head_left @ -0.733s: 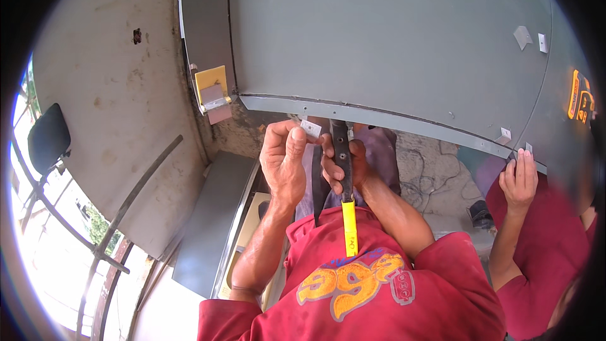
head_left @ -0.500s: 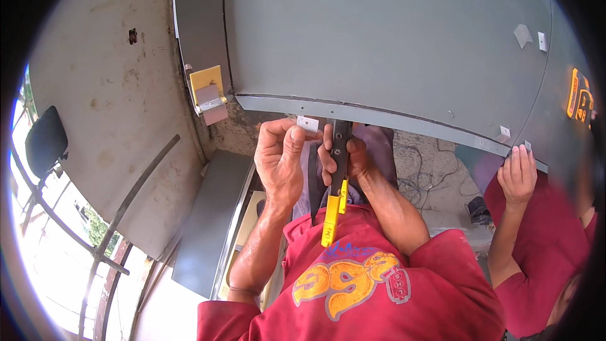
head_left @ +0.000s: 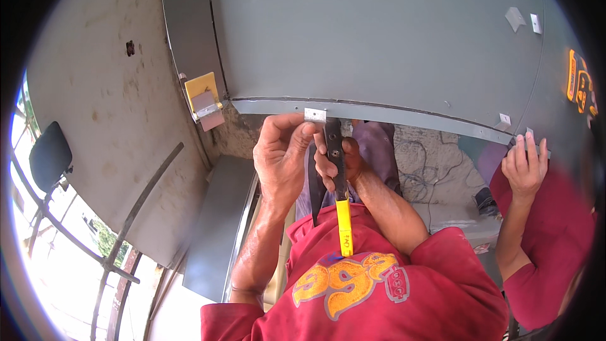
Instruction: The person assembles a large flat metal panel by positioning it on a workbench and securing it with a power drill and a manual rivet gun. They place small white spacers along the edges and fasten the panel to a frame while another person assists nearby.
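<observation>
A small silver angle bracket (head_left: 315,115) is pinched between the thumb and forefinger of my left hand (head_left: 281,155). It sits against the drilled metal edge strip (head_left: 404,117) of a large grey panel (head_left: 379,38). My right hand (head_left: 355,161) is wrapped around a black hand riveter with a yellow handle (head_left: 344,227), its fingers showing on the left side of the tool. The riveter stands upright just below the bracket, handle toward my shirt. Its front end is hidden by the bracket and strip.
At the right, a co-worker's hand (head_left: 527,165) rests on the strip near another bracket (head_left: 503,121). Loose brackets (head_left: 515,19) and an orange-and-black object (head_left: 581,82) lie on the panel. A yellow block (head_left: 202,88) is at the left corner. Cables (head_left: 429,170) lie on the floor.
The bracket has moved slightly right and up against the strip. The riveter's two yellow handles, apart before, now appear as one. The co-worker's hand has shifted slightly.
</observation>
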Motion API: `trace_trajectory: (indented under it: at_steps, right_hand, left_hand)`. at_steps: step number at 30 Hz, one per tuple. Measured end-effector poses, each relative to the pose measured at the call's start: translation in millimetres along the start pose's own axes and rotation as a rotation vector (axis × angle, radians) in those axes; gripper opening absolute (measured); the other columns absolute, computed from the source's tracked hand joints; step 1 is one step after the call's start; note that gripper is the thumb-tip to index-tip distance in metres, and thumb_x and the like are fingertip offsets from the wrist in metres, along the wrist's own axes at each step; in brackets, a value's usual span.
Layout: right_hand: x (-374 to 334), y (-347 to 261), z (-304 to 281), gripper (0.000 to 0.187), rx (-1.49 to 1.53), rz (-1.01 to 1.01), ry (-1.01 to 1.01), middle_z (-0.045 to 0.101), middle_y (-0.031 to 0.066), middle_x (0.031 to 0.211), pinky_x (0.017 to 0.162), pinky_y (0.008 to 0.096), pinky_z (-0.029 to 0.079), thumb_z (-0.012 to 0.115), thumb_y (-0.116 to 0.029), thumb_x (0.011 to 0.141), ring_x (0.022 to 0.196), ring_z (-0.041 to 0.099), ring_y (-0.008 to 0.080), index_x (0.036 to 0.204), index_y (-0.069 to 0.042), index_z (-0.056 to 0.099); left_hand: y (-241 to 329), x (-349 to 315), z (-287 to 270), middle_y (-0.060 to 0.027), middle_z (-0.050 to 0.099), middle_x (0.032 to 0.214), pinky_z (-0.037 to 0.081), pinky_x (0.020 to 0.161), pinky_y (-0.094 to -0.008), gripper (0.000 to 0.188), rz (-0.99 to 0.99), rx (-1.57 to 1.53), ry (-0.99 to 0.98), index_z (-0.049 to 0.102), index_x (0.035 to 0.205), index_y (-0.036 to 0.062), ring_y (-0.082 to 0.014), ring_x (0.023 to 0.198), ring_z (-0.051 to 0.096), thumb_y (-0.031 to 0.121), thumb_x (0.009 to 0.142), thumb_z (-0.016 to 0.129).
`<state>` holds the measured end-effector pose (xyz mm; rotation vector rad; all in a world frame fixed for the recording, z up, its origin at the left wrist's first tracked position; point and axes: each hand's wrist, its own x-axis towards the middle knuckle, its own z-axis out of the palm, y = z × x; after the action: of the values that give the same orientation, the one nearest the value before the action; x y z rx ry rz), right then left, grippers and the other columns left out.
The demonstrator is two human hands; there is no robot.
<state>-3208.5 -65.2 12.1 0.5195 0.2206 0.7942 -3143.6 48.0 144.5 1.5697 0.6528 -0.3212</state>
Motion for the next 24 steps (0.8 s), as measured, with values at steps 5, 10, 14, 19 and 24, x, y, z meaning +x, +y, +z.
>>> trace_trajectory:
  at_steps: [5, 10, 14, 19, 24]
  right_hand:
    - [-7, -8, 5, 0.051, -0.132, 0.041, 0.136, 0.060, 0.0200, 0.073, 0.053, 0.0475, 0.060, 0.072, -0.040, 0.081, 0.059, 0.066, 0.0356, 0.107, -0.002, 0.050]
    - [-10, -13, 5, 0.051, -0.163, 0.062, 0.168, 0.061, 0.0203, 0.073, 0.052, 0.0458, 0.060, 0.070, -0.042, 0.082, 0.059, 0.067, 0.0361, 0.107, -0.002, 0.050]
    - [-9, -13, 5, 0.050, -0.164, 0.076, 0.163, 0.061, 0.0202, 0.073, 0.051, 0.0447, 0.059, 0.068, -0.043, 0.082, 0.059, 0.067, 0.0368, 0.106, -0.002, 0.050]
    - [-7, -16, 5, 0.050, -0.161, 0.096, 0.137, 0.061, 0.0201, 0.071, 0.050, 0.0447, 0.059, 0.068, -0.044, 0.082, 0.058, 0.066, 0.0375, 0.104, -0.003, 0.049]
    - [-6, -8, 8, 0.046, -0.058, 0.060, 0.094, 0.061, 0.0212, 0.073, 0.051, 0.0463, 0.059, 0.067, -0.038, 0.085, 0.062, 0.067, 0.0407, 0.104, -0.002, 0.046]
  left_hand:
    - [3, -3, 17, -0.0089, 0.069, 0.090, 0.053, 0.080, -0.0275, 0.021, 0.019, 0.005, 0.075, 0.057, 0.104, -0.0006, -0.0138, 0.084, 0.065, 0.013, 0.092, 0.067]
    - [3, -9, 33, -0.0080, 0.068, 0.089, 0.052, 0.076, -0.0265, 0.023, -0.065, -0.067, 0.138, 0.058, 0.108, -0.0013, -0.0142, 0.081, 0.066, 0.013, 0.092, 0.066]
    - [2, -5, 30, -0.0066, 0.068, 0.088, 0.052, 0.074, -0.0256, 0.025, -0.058, 0.038, 0.136, 0.062, 0.111, -0.0007, -0.0139, 0.080, 0.066, 0.013, 0.091, 0.068]
    - [3, 6, 9, -0.0077, 0.067, 0.083, 0.052, 0.069, -0.0270, 0.018, 0.370, 0.704, 0.083, 0.071, 0.102, 0.0050, -0.0155, 0.075, 0.065, 0.009, 0.084, 0.073]
    - [10, 18, -3, -0.0027, 0.067, 0.091, 0.050, 0.067, -0.0306, 0.025, 0.666, 0.933, 0.012, 0.072, 0.097, 0.0098, -0.0177, 0.080, 0.062, 0.004, 0.073, 0.077]
